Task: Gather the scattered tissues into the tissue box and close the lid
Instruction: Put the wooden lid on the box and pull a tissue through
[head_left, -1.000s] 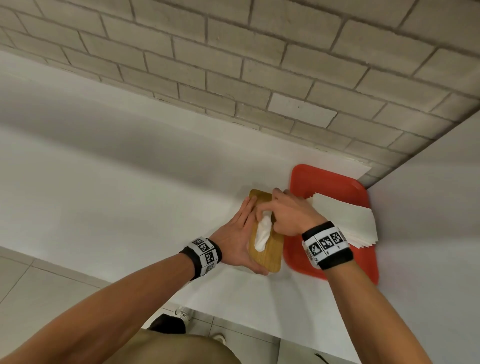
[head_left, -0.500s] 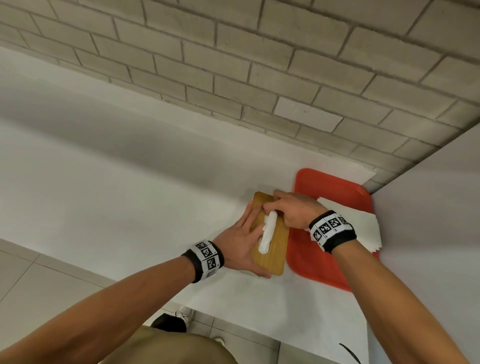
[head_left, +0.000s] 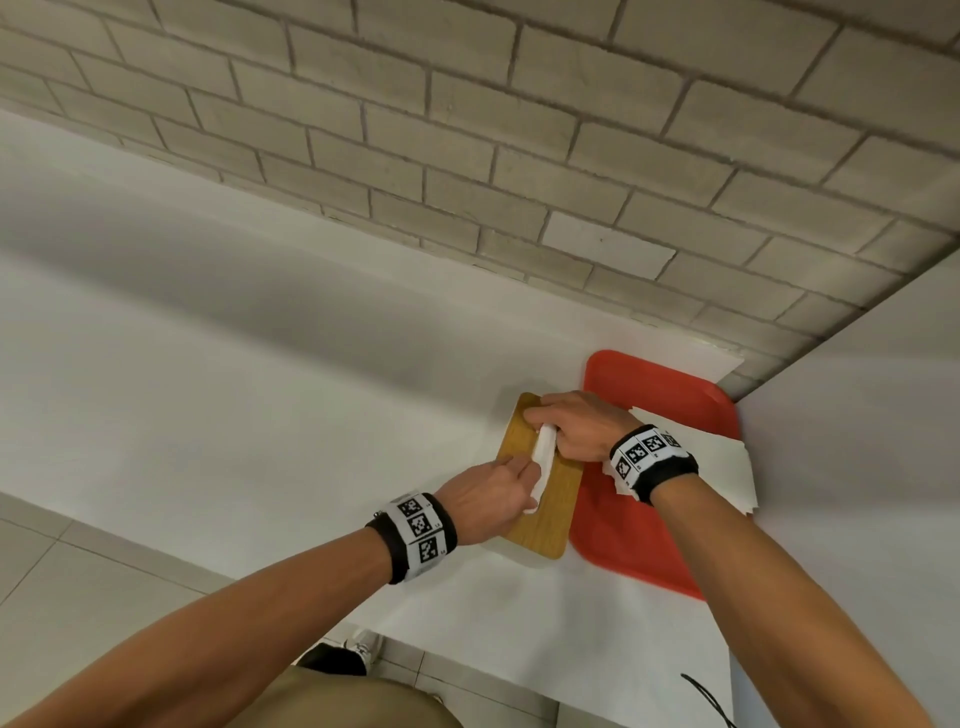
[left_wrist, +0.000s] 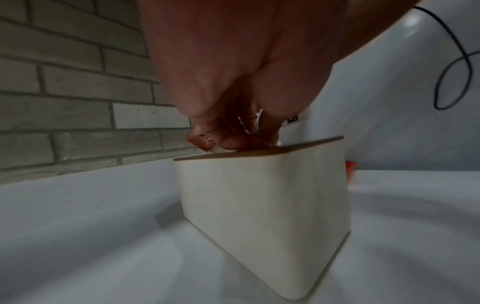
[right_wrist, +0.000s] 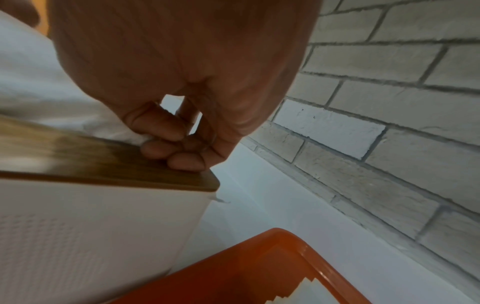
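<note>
- Head view: the left hand (head_left: 491, 499) rests on the near part of the wooden lid (head_left: 540, 488), its grip pinching the near end of the tissue (head_left: 543, 460) that pokes up through the lid.
- The tissue box (left_wrist: 262, 205) stands on the white worktop (head_left: 208, 415), at about 3 o'clock from the middle of the picture, lid seated on it, touching or just beside the red tray (head_left: 634, 525) at its 3 o'clock.
- The right hand (head_left: 582, 431) sits over the far end of the lid, fingers curled in a grip on the tissue's far end.
- Loose white tissues (head_left: 711, 467) lie in the tray, under and at 3 o'clock of the right wrist.
- Right wrist view: fingertips (right_wrist: 182, 160) press on the lid's edge.
</note>
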